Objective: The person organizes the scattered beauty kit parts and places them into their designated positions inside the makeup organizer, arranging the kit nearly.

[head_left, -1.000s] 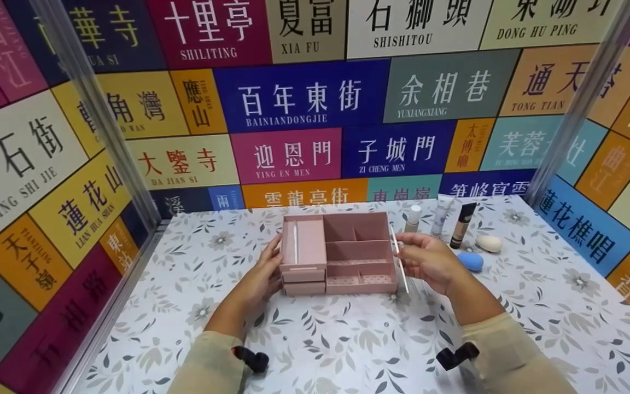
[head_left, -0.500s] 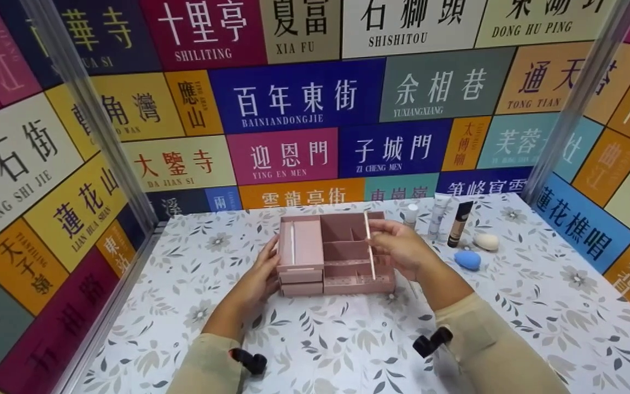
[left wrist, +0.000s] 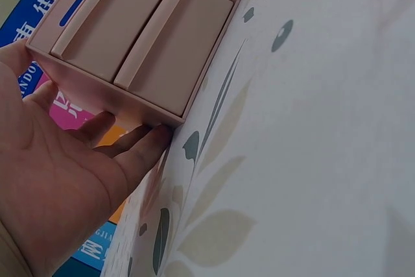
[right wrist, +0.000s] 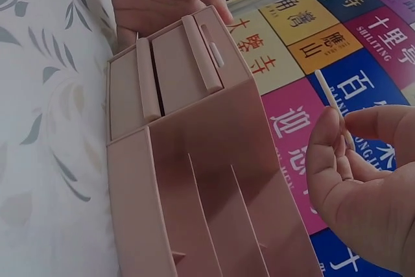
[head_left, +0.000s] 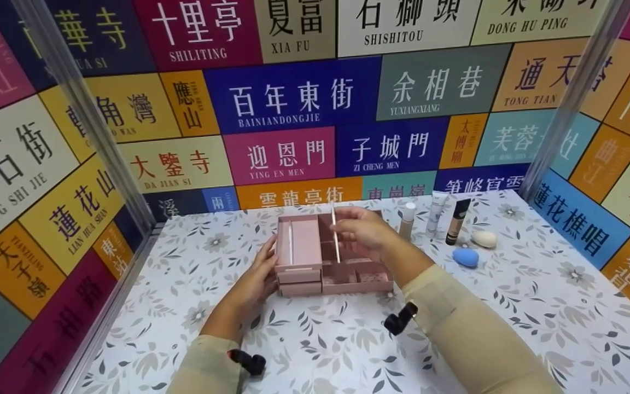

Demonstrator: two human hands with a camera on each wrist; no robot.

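Note:
A pink desktop organizer (head_left: 356, 288) stands on the table, with two small drawers at its left and partitioned compartments at its right. My left hand (head_left: 257, 273) rests against its left side; in the left wrist view, the fingers (left wrist: 139, 150) touch that side panel near the drawer fronts. Between thumb and fingertips, my right hand (head_left: 367, 232) pinches a slim white stick (head_left: 336, 241), shaped like a cosmetic pencil, over the compartments. It tilts slightly, and in the right wrist view the stick (right wrist: 326, 89) pokes up past the fingertips. Another slim white stick (head_left: 290, 243) lies on top of the drawer section.
Right of the organizer stand a small white-capped bottle (head_left: 407, 220), a white tube (head_left: 435, 213) and a black-capped foundation tube (head_left: 458, 221). A blue makeup sponge (head_left: 465, 257) and a cream one (head_left: 484, 238) lie beside them. Sign-patterned walls (head_left: 293, 98) border the floral-covered table (head_left: 315, 345).
My right hand has carried the slim stick leftward from the organizer's right edge to above its compartments, near the drawer section. My left hand has stayed at the organizer's side.

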